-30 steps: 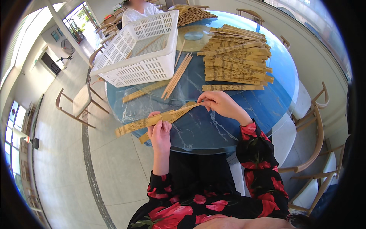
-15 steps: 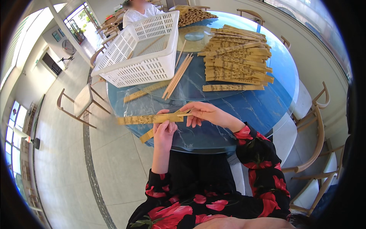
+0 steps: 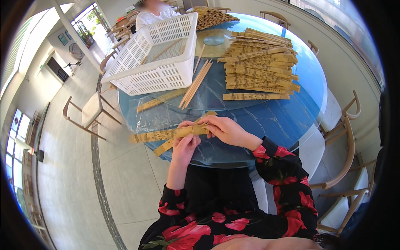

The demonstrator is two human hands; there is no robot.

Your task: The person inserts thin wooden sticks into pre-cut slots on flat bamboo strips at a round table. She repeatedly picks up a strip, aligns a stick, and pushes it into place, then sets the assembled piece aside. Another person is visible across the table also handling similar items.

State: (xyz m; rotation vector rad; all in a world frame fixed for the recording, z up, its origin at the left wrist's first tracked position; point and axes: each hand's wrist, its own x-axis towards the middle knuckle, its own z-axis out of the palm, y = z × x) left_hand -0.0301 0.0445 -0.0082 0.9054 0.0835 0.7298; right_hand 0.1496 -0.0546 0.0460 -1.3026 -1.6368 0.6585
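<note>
A long gold-brown paper chopstick sleeve (image 3: 156, 136) with dark print is held level above the table's near edge. My left hand (image 3: 183, 148) is closed around it near its right end, thumb on top. At that end my right hand (image 3: 228, 131) pinches the sleeve's tip, its fingertips partly hiding it. Chopstick ends there are covered by the fingers. Beneath the held sleeve, another similar sleeve (image 3: 164, 148) lies slanted on the table, partly hidden by my hands. Several loose wooden chopsticks (image 3: 196, 84) lie beyond my hands.
A white slotted plastic basket (image 3: 160, 78) stands at the table's left, with a sleeve (image 3: 160, 100) before it. A heap of sleeves (image 3: 260, 68) covers the right side; another stack (image 3: 214, 17) lies at the back. A person (image 3: 153, 16) sits across the round blue table (image 3: 258, 125).
My right hand has moved slightly left and closed on the sleeve's end. The pale chopstick tips seen sticking out there earlier are now hidden by the fingers.
</note>
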